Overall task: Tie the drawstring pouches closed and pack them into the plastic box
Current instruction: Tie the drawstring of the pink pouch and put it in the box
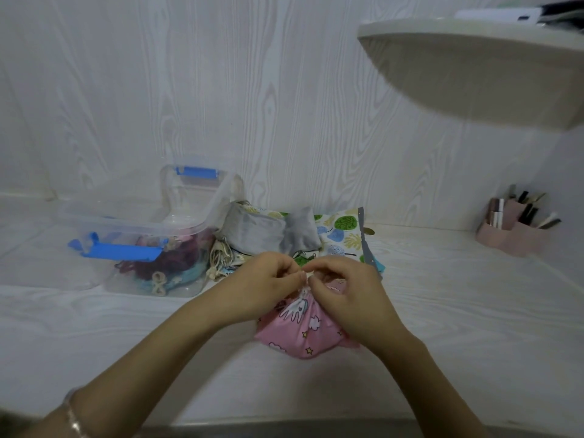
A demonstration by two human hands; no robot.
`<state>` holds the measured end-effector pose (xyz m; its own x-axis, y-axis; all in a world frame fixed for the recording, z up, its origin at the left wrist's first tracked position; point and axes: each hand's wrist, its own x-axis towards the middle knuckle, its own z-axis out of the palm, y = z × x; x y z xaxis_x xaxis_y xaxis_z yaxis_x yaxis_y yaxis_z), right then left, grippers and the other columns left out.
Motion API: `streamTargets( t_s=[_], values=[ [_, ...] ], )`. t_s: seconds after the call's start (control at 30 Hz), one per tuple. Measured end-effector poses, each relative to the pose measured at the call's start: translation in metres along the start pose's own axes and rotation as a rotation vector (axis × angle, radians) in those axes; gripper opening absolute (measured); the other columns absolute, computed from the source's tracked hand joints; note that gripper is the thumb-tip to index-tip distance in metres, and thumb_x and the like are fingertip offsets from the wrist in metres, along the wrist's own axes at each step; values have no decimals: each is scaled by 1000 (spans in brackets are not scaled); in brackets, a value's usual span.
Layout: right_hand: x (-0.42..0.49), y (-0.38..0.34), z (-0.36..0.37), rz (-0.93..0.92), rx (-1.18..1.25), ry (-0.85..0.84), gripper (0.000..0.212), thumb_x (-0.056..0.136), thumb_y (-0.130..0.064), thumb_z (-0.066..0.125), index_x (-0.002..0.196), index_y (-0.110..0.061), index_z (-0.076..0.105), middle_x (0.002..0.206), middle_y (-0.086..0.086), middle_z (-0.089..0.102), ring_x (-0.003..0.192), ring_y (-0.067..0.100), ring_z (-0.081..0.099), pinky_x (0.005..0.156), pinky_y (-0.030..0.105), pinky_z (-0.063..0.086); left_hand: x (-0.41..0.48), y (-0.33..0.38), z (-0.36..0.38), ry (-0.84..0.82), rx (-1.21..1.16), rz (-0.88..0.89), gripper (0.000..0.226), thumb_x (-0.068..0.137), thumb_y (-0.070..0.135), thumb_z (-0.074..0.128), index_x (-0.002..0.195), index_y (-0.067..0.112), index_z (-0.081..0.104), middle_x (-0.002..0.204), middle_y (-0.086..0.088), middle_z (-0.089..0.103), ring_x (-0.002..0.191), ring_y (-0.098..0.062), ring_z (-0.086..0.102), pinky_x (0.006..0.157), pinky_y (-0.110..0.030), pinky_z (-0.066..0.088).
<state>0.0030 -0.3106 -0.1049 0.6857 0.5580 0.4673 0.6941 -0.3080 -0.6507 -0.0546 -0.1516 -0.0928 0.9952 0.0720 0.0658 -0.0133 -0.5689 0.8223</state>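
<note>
A pink drawstring pouch (300, 336) with stars, clouds and a white figure lies on the white table in front of me, its neck gathered. My left hand (262, 279) and my right hand (344, 292) meet over that neck, and the fingertips of both pinch its pale drawstring. To the left stands the clear plastic box (132, 222) with blue latches, holding several tied pouches. Behind my hands lie more pouches: a grey pouch (256, 230), a second grey pouch (300, 235), a leaf-print pouch (344, 232) and a beige pouch (221, 257).
The box's clear lid (196, 197) leans against the wall behind the box. A pink organiser (515, 229) with cosmetics stands at the far right. A white shelf (474, 67) juts out overhead on the right. The table's front edge runs along the bottom.
</note>
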Motion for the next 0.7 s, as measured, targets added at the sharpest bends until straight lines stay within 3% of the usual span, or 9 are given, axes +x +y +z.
streamTargets(
  t_s=[0.17,0.3,0.4,0.47,0.57,0.7],
  values=[
    [2,6,1,-5,-69,-41,12,86,-12,65,84,-21,73,80,-4,65,79,9,58,70,21,47,-2,1,-3,-10,158,48,24,92,32,56,71,20,60,58,9,54,52,-6,47,56,-30,42],
    [4,7,-2,187,272,-75,19,86,-6,65,74,-19,72,80,1,63,74,7,57,68,16,45,-3,2,-7,48,138,113,15,87,27,64,75,19,66,68,-3,67,56,-7,52,57,-31,46],
    [6,13,-1,388,646,-164,12,86,-7,63,84,0,72,88,20,70,83,25,66,77,34,54,-4,3,-6,104,171,177,9,86,21,65,78,18,68,70,-6,68,56,-7,53,57,-30,46],
    [9,16,0,493,908,-232,36,81,-10,61,104,18,62,106,37,62,98,39,61,95,48,48,-5,5,-4,156,215,224,7,85,19,66,80,16,69,68,-4,67,57,-7,53,58,-29,44],
    [9,18,0,602,1163,-276,53,75,-10,61,118,21,53,118,34,56,110,38,55,103,45,45,-3,4,-2,191,201,254,6,85,21,67,82,16,69,67,0,64,58,-3,51,58,-27,44],
    [6,21,3,561,1236,-279,51,67,-10,72,108,18,61,110,32,61,103,38,58,100,45,47,-1,2,1,172,163,251,9,87,22,64,85,17,70,66,3,62,56,-2,49,56,-23,41]
  ],
)
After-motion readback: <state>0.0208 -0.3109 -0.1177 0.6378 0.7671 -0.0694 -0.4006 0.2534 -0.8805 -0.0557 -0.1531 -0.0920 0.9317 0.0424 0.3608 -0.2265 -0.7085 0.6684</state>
